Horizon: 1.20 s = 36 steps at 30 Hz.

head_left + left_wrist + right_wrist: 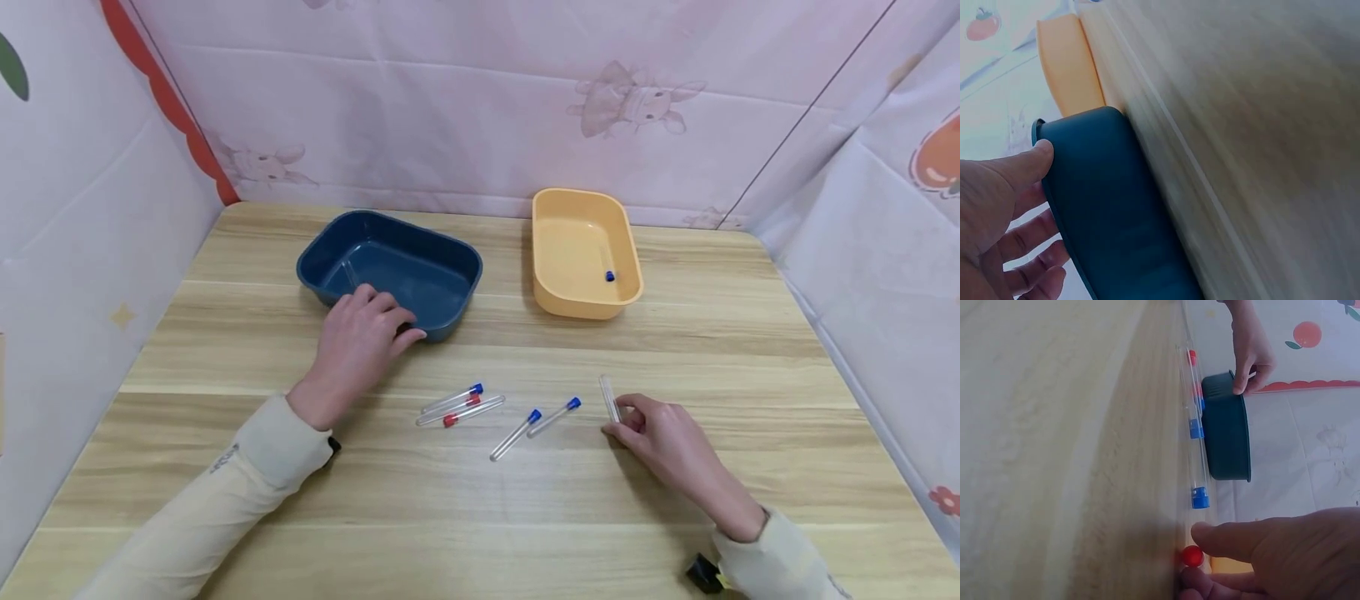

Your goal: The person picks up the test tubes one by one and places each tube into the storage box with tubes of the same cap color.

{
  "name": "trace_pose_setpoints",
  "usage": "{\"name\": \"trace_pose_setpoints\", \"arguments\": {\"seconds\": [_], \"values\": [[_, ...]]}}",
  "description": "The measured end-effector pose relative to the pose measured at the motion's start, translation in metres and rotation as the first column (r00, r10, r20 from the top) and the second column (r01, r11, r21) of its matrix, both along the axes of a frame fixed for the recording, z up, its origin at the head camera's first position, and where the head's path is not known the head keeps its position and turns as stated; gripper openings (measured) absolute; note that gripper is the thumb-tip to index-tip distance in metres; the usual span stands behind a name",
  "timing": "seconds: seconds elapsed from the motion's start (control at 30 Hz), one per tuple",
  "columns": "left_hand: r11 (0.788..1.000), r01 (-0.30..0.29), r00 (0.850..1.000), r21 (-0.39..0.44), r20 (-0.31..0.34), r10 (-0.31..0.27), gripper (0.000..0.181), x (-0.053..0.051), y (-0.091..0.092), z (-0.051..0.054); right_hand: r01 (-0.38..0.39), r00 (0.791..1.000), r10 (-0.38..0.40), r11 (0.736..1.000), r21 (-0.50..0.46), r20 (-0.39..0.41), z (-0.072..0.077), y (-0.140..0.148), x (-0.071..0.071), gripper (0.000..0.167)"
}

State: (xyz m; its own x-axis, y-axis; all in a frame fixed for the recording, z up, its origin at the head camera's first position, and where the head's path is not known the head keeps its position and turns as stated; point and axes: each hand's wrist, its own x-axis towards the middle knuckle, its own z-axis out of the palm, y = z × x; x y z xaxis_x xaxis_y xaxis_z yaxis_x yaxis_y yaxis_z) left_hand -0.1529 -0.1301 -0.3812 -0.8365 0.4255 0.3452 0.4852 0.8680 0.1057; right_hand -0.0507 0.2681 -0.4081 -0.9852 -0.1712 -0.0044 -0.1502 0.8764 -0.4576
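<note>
Right hand (663, 433) pinches a red-capped tube (610, 398) by its cap end, nearer than the yellow tub (577, 307). Likely light, stiff, slick, breakable; cap best hold. Left hand (360, 329) grips blue tub (408, 287) rim, left of yellow. Loose tubes (512, 438) front-left; tabletop (712, 325) room right.

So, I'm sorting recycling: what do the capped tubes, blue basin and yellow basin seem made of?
Capped tubes: clear, glossy, plastic or glass; the tabletop shows through. Blue basin: probably satin plastic, soft highlights inside. Yellow basin: likely plastic too, smooth, evenly coloured.
</note>
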Motion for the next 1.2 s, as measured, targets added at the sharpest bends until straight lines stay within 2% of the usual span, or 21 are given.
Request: {"name": "trace_pose_setpoints", "arguments": {"seconds": [0.17,0.3,0.4,0.57,0.8,0.97,1.1,1.2], "values": [[1.000,0.019,1.000,0.012,-0.006,-0.019,0.033,0.000,0.007,0.000,-0.049,0.999,0.049,0.998,-0.038,-0.001,-0.001,0.003,-0.004,0.040],[0.999,0.021,1.000,0.034,-0.016,-0.021,0.033,-0.001,0.012,0.000,-0.132,0.990,0.137,0.985,-0.113,0.043,0.001,0.009,-0.010,0.058],[0.999,0.009,1.000,0.041,-0.025,-0.008,0.033,-0.001,0.014,0.000,-0.204,0.974,0.216,0.967,-0.151,0.070,0.003,0.016,-0.016,0.075],[0.999,-0.021,1.000,0.042,-0.020,0.022,0.036,-0.003,0.015,-0.001,-0.303,0.944,0.318,0.942,-0.147,0.091,0.004,0.025,-0.025,0.094],[0.997,-0.048,0.999,0.066,-0.006,0.049,0.041,-0.006,0.016,-0.003,-0.393,0.904,0.407,0.911,-0.124,0.129,0.007,0.032,-0.038,0.100],[0.988,-0.098,0.995,0.118,0.023,0.095,0.048,-0.010,0.006,-0.001,-0.422,0.884,0.435,0.900,-0.111,0.170,0.009,0.033,-0.044,0.099],[0.972,-0.149,0.989,0.179,0.033,0.145,0.042,-0.015,-0.012,0.003,-0.418,0.883,0.429,0.903,-0.096,0.189,0.010,0.033,-0.046,0.099],[0.960,-0.163,0.987,0.227,0.021,0.162,0.037,-0.020,-0.030,0.005,-0.420,0.885,0.428,0.904,-0.082,0.181,0.009,0.032,-0.047,0.099]]}}
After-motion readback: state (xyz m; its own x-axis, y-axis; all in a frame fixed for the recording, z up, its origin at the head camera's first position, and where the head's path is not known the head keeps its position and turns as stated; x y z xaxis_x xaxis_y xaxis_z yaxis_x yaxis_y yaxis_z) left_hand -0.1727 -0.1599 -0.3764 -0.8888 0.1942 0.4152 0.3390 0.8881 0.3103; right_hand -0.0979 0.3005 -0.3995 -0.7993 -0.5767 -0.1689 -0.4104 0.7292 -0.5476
